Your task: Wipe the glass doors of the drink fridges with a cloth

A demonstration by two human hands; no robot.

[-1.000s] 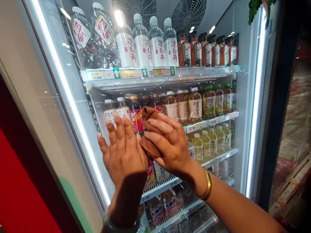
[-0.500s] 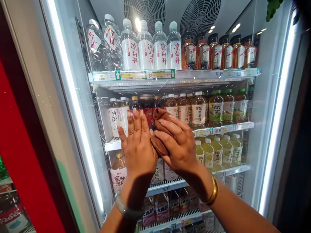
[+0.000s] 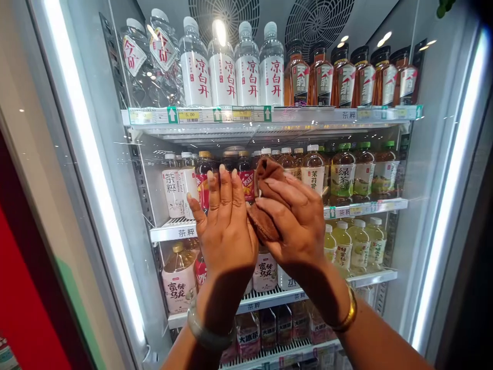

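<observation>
My left hand [image 3: 225, 226] lies flat with fingers stretched out against the glass door [image 3: 269, 154] of a drinks fridge. Right beside it, my right hand [image 3: 296, 223] presses a bunched brown cloth [image 3: 265, 205] onto the same glass, fingers laid over the cloth. The two hands touch at the thumbs. Behind the glass stand shelves of bottles: water bottles [image 3: 231, 67] and brown tea bottles [image 3: 346, 72] on top, tea drinks [image 3: 342, 172] in the middle row.
The fridge's lit left frame [image 3: 92, 180] and right frame [image 3: 450, 195] border the glass. A red panel [image 3: 26, 303] stands at the far left. Lower shelves [image 3: 269, 303] hold more bottles.
Both hands and the cloth have shifted to the right across the glass, staying side by side. The camera view has swung slightly, showing more of the fridge's right side.
</observation>
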